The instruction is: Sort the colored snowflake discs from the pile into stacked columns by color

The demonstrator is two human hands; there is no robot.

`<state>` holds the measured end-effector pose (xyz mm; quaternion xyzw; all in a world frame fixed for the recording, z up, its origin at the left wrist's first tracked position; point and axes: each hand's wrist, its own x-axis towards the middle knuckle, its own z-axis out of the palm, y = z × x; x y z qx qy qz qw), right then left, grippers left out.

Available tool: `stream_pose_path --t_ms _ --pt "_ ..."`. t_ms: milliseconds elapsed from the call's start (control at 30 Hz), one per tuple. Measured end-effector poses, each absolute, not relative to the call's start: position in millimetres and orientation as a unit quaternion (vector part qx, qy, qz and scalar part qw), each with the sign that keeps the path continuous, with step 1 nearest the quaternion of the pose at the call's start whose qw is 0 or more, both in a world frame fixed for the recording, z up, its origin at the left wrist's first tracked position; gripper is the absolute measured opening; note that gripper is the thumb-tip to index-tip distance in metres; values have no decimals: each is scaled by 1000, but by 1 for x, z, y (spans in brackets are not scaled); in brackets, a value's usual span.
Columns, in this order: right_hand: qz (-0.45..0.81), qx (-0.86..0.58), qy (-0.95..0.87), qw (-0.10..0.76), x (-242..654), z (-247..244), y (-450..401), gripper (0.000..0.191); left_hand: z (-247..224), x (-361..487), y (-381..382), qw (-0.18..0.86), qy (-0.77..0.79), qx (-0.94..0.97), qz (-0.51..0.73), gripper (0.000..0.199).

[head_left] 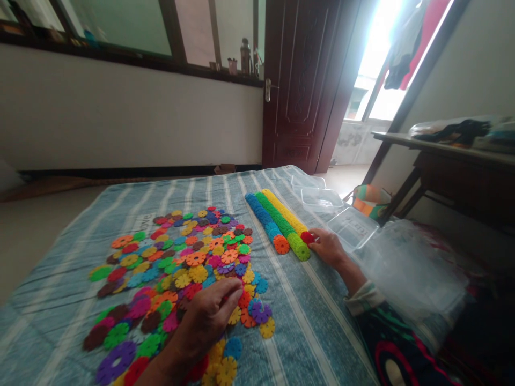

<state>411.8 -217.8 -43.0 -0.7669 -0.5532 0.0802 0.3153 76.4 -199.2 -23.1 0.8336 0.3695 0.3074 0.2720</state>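
Note:
Brightly coloured notched plastic discs (182,277) lie in a loose, spread-out heap on a striped bedsheet. My left hand (215,311) is over the near right part of this heap, its fingers curled and pressed together; what they hold, if anything, is hidden. To the right, three long rows of overlapping discs lie side by side: a blue row (262,217) with an orange disc (281,244) at its near end, a green row (277,217), and a yellow row (284,212). My right hand (328,247) pinches a red notched disc (308,237) at the yellow row's near end.
Clear plastic boxes and lids (354,228) lie along the bed's right side, beside a crumpled transparent bag (414,262). A dark table (450,145) stands further right, with a colourful bucket (372,199) near it. Behind the bed is a brown door (303,80).

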Motion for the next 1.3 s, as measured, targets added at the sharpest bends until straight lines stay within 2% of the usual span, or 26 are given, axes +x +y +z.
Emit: stream_pose_path --t_ms 500,733,933,1167,1300 --pt "0 -766 -528 367 407 -40 -228 25 -22 75 -199 245 344 856 297 21" --pt "-53 -648 -639 411 370 -31 -235 21 -25 74 -203 211 335 866 306 20" --pt "-5 -540 -749 383 318 -32 -244 20 -27 73 -204 165 326 887 281 19" --pt "16 -503 -808 308 289 -48 -253 27 -35 67 -194 90 354 900 239 16" --pt "15 -499 -815 296 287 -55 -254 26 -37 56 -182 60 400 892 201 18"
